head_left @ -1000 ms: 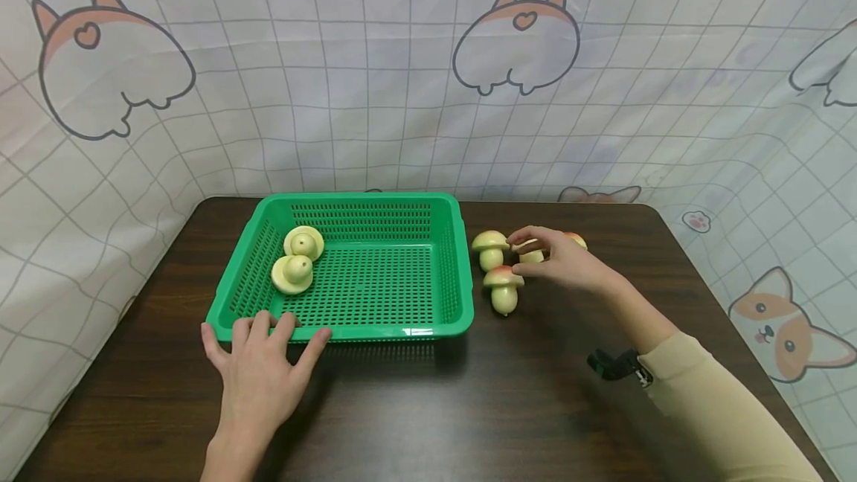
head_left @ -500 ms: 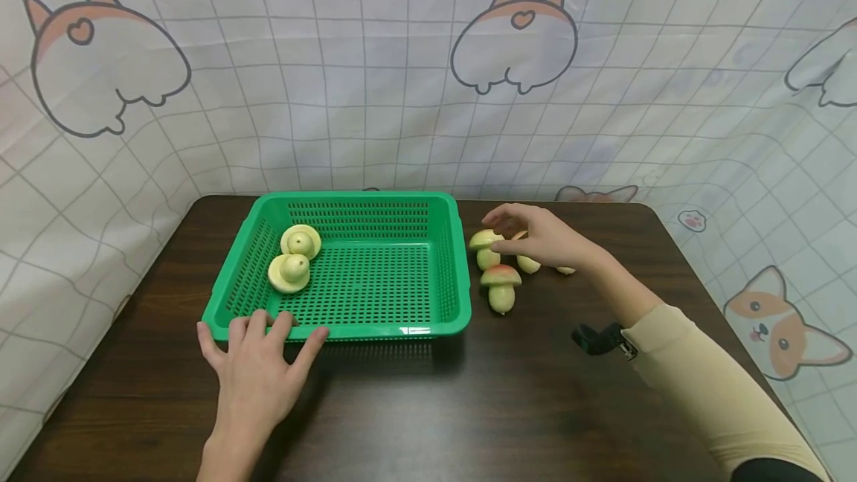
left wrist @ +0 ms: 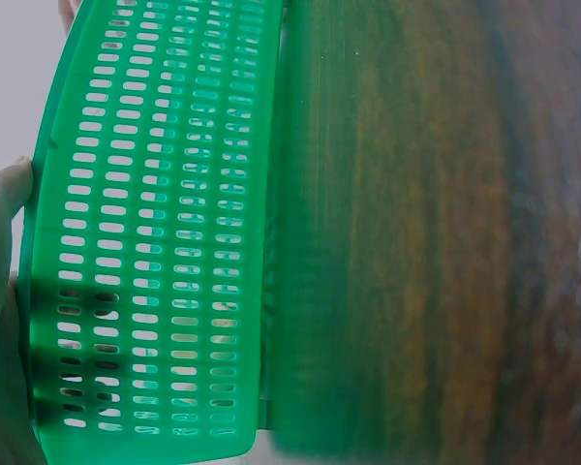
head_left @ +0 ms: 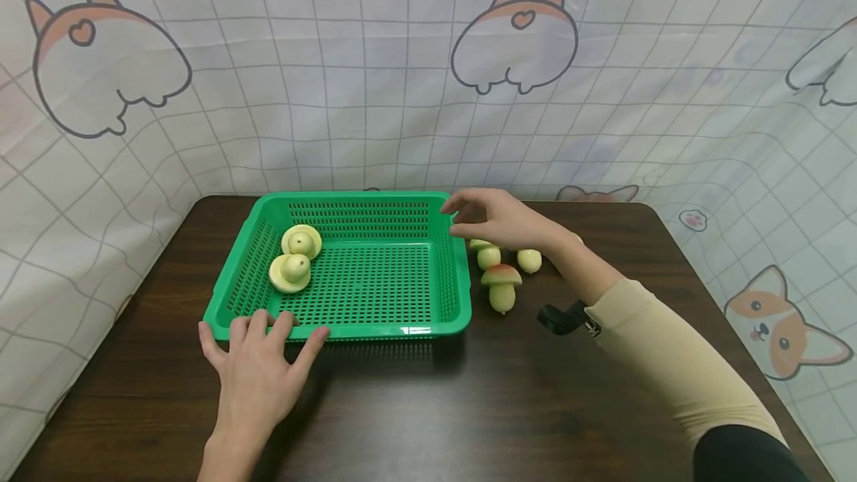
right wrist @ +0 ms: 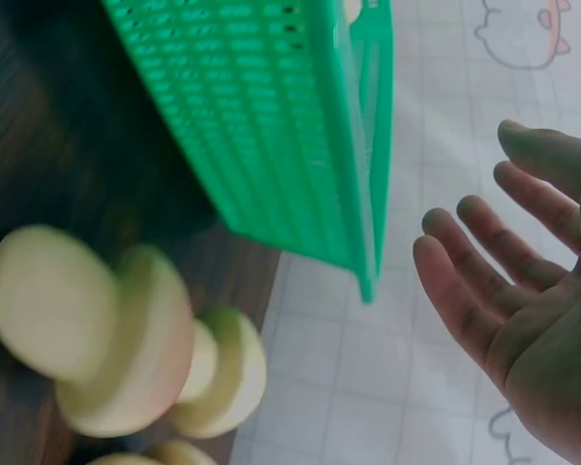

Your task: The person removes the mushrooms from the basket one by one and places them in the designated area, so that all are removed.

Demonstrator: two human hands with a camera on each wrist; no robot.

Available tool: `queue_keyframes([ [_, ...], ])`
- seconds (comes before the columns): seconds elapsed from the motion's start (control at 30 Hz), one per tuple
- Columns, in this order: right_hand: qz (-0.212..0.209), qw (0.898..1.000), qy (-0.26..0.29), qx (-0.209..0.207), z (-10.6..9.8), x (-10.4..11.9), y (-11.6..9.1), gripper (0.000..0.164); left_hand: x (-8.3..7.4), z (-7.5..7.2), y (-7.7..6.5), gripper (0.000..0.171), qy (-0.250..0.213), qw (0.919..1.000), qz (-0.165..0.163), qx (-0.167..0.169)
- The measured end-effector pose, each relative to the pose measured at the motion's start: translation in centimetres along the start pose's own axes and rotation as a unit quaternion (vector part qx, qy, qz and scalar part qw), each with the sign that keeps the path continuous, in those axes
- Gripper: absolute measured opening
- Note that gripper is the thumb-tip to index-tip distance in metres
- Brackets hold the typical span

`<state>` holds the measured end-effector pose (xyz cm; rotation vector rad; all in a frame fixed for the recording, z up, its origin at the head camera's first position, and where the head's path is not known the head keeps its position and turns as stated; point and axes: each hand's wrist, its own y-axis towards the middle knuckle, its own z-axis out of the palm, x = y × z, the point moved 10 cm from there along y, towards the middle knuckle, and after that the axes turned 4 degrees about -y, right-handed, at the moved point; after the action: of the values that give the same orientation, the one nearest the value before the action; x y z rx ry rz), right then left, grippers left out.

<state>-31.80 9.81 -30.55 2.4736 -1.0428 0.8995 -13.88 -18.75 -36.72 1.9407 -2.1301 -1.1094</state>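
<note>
A green plastic basket [head_left: 364, 332] stands on the table, two toy mushrooms [head_left: 294, 268] lying stem-up at its left. My left hand [head_left: 257, 378] grips its near rim, fingers bent over the edge; the left wrist view shows the perforated wall [left wrist: 155, 232] beside that hand. Above the basket's back right corner, my right hand [head_left: 502, 218] hovers with loosely bent fingers, and its palm [right wrist: 552, 358] holds nothing in the right wrist view. Several more toy mushrooms lie right of the basket, the nearest one [head_left: 501, 288] showing a reddish cap. My right forearm partly covers others.
The dark wooden table [head_left: 415, 407] extends in front of the basket. A white grid-patterned cloth [head_left: 375, 95] with cartoon dogs hangs behind and at both sides. A black wrist-camera mount [head_left: 562, 317] juts out below my right sleeve.
My right hand has moved left and away from the loose mushrooms, up to the basket's back right corner, carrying nothing. My left hand has stayed on the rim.
</note>
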Motion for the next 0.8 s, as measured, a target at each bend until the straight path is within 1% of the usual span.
queue_keyframes([
  [0.27, -0.022, 1.000, 0.007, 0.012, 1.4, 2.0, 2.5, 0.030, 0.0, 0.2, 0.0, 0.049, 0.002, 1.0000, 0.001, 0.006],
  [0.43, -0.050, 0.998, 0.016, 0.017, 2.4, 3.3, 4.1, 0.031, 0.1, 0.1, -0.1, 0.050, 0.002, 1.0000, -0.001, 0.008],
  [0.53, -0.065, 0.998, 0.013, 0.021, 2.9, 3.9, 5.1, 0.031, 0.1, 0.0, 0.0, 0.051, 0.002, 1.0000, -0.002, 0.009],
  [0.67, -0.076, 0.997, 0.013, 0.027, 3.7, 4.5, 6.4, 0.030, 0.1, 0.1, 0.0, 0.052, 0.002, 0.9999, -0.002, 0.010],
  [0.8, -0.077, 0.996, 0.019, 0.033, 4.6, 5.0, 7.6, 0.030, 0.1, 0.1, 0.0, 0.052, 0.003, 0.9999, -0.005, 0.013],
])
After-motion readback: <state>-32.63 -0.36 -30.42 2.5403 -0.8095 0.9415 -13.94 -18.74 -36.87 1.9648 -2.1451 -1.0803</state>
